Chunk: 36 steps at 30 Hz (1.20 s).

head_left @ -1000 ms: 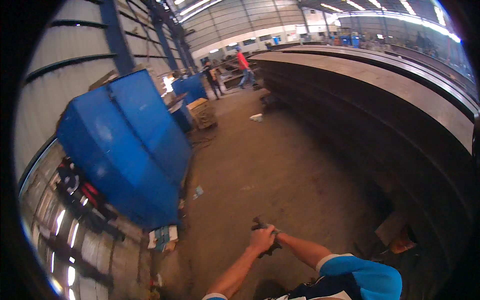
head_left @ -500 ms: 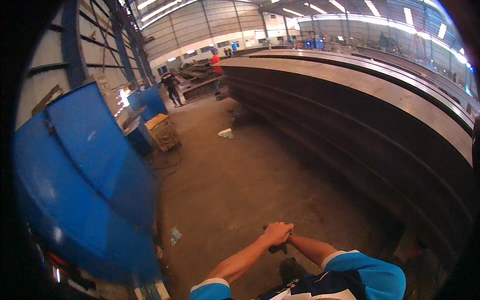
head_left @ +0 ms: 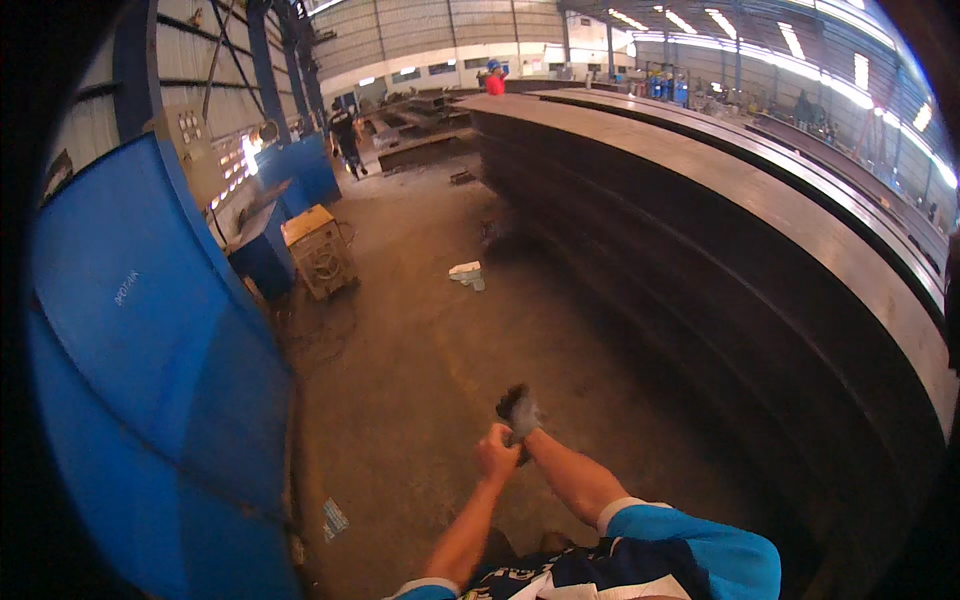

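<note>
A grey-and-black work glove (head_left: 526, 416) covers my right hand (head_left: 520, 408), which is raised in front of me. Its dark fingers point up and away, seemingly stretched out, and nothing shows in them. My bare left hand (head_left: 497, 453) is closed at the right wrist, its fingers pinching the glove's cuff edge. Part of the cuff is hidden behind those fingers. Both hands are above the brown floor (head_left: 400, 400), touching each other and apart from everything around.
Long dark steel beams (head_left: 700, 210) are stacked along the right. Blue panels (head_left: 150, 330) line the left, with a yellow-topped machine (head_left: 320, 252) beyond. A pale scrap (head_left: 467, 272) lies on the floor. One person (head_left: 346, 142) is ahead; another in red (head_left: 495, 78) is behind the stack.
My hands have moved up and left; the gloved right hand now extends beyond the left, which was over it. The view has shifted, and the person in red is now mostly hidden by the beams.
</note>
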Tool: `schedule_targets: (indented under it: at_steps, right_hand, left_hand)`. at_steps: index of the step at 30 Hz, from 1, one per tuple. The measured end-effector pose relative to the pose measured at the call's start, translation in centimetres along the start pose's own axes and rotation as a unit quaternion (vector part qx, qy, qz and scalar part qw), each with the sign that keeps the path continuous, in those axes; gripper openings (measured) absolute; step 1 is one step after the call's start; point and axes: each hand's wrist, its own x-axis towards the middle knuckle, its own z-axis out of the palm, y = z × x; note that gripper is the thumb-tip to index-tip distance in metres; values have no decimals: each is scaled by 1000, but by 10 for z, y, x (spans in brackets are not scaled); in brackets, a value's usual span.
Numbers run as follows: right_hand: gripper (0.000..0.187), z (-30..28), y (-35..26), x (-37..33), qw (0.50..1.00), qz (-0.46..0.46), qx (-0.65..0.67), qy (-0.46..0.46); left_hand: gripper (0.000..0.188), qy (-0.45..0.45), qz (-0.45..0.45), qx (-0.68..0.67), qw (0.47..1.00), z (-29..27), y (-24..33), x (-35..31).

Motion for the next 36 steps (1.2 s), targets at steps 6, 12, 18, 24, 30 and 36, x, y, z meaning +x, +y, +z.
schedule_targets:
  at_steps: [6,12,18,24,30,36]
  right_hand:
    - [67,119,-14,239,998,-52,18,-11]
    - [71,175,-51,463,990,-129,36,52]
    - [75,156,-117,608,940,-331,16,82]
    - [72,193,-118,758,978,-156,38,131]
    - [53,255,-141,1021,987,59,47,-142]
    - [43,425,-127,1261,938,177,259,-149]
  left_hand:
    - [44,198,-232,-312,900,39,-87,217]
    - [33,61,-183,-137,972,22,-136,457]
    - [37,-171,77,-47,981,-19,-148,666]
    - [30,-209,225,76,949,4,-191,850]
    - [24,-86,219,14,972,27,-258,1072]
    - [20,80,76,25,994,-30,-368,1283]
